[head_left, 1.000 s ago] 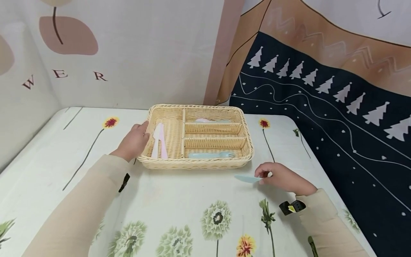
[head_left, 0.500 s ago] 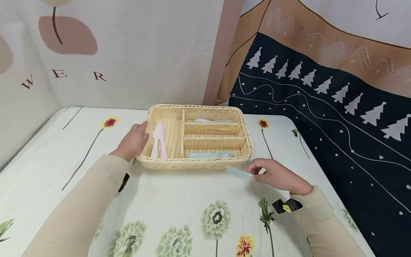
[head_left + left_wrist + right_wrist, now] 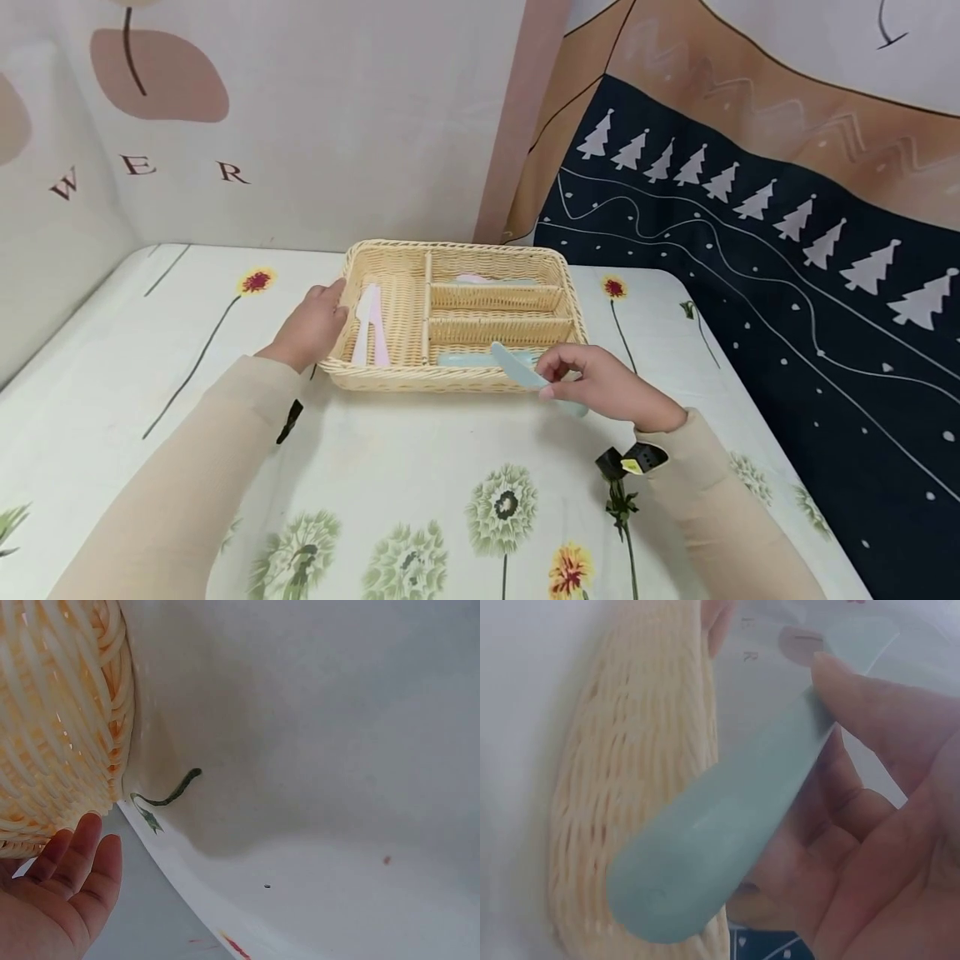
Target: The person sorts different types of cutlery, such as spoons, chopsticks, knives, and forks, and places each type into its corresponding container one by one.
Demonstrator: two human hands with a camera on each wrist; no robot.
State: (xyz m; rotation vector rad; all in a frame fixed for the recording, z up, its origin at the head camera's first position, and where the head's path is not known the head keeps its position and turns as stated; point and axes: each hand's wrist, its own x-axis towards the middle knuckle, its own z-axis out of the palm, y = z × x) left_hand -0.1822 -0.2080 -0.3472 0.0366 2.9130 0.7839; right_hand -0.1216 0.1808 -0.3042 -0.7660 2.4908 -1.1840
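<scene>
My left hand [image 3: 309,327] holds the left rim of a divided wicker basket [image 3: 408,382], and in the left wrist view several of its fingers lie against the woven outside. My right hand [image 3: 600,385] pinches a light blue plastic knife [image 3: 516,367] near its middle between thumb and fingers. That knife is tilted and overlaps the basket's front right compartment in the head view. Its rounded handle end [image 3: 664,900] points toward the right wrist camera. A light blue fork [image 3: 465,360] lies in that compartment, partly hidden. A white knife [image 3: 362,329] and a pink knife [image 3: 378,333] rest in the left compartment.
Pink and light blue cutlery [image 3: 480,280] shows in the back right compartment, mostly behind a divider [image 3: 495,297]. The basket stands on a flower-printed tablecloth [image 3: 412,450] near the back edge, close to a pale cloth wall [image 3: 337,125]. A dark tree-patterned cloth [image 3: 675,225] hangs at the right.
My right hand has moved left and up with the blue knife, from beyond the basket's front right corner to over its front right edge. The left hand has stayed on the rim.
</scene>
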